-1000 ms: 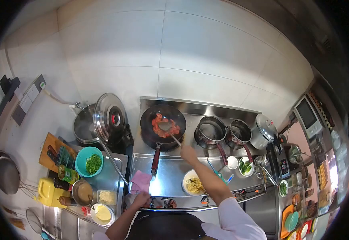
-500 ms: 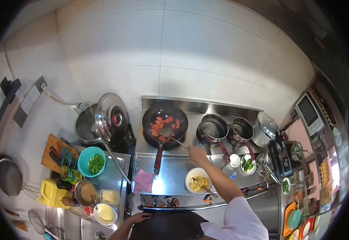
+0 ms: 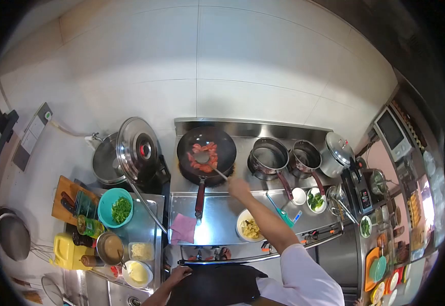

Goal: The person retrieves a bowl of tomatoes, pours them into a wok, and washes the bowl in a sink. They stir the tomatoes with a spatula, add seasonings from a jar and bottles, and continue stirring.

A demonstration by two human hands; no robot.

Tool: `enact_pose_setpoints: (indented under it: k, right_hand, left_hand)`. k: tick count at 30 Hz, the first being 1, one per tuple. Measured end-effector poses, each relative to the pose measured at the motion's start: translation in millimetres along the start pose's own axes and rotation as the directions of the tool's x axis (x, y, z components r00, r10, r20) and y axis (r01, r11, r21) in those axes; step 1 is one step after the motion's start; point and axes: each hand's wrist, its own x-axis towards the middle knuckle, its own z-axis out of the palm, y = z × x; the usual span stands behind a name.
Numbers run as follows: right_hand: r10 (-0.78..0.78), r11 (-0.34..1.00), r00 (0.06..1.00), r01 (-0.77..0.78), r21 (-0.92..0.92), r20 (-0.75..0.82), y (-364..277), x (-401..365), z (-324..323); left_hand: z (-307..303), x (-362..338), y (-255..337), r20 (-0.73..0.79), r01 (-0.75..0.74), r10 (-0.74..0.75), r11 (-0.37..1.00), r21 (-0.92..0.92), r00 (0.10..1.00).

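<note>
My right hand (image 3: pixel 239 188) is closed around the handle of a metal ladle (image 3: pixel 220 174). The ladle's round head lies among red tomato pieces (image 3: pixel 213 151) inside a black wok (image 3: pixel 222 137) on the stove. The wok's dark red handle (image 3: pixel 200 199) points toward me, with no hand on it. Down by the front rail, beside my dark apron (image 3: pixel 212 285), my left hand (image 3: pixel 181 273) rests with fingers loosely stretched and nothing visible in it. Below my right forearm stands a white bowl of cooked egg (image 3: pixel 250 228), partly covered by the arm.
Two saucepans (image 3: pixel 269 156) (image 3: pixel 306 157) and a lidded pot (image 3: pixel 336 154) stand right of the wok. A large lid (image 3: pixel 136 149) leans at left. A pink cloth (image 3: pixel 183 228) lies on the steel front. Chopped greens fill a turquoise bowl (image 3: pixel 111 196); a teal-handled tool (image 3: pixel 282 213) lies near my forearm.
My right hand and the ladle have moved slightly left and up, and the tomato pieces sit more bunched together. The teal-handled tool shows more from behind the arm. My left hand stays low.
</note>
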Motion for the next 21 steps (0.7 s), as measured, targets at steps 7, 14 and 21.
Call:
enact_pose_setpoints:
  k: [7, 14, 21]
  right_hand:
    - [-0.036, 0.971, 0.999, 0.038, -0.234, 0.016, 13.2, -10.5, -41.8]
    - [0.01, 0.992, 0.999, -0.006, -0.122, 0.035, 22.4, 9.6, 8.2]
    - [0.031, 0.997, 1.0, -0.031, -0.066, 0.001, 19.1, -27.6, -17.5]
  left_hand:
    - [-11.7, -7.7, 21.7, 0.015, 0.168, -0.172, 0.939, -0.299, 0.985]
    - [9.6, 16.3, -22.7, -0.144, 0.261, -0.365, 0.842, -0.472, 0.92]
    - [-25.4, 0.3, 28.4, -0.15, 0.349, -0.394, 0.901, -0.258, 0.907]
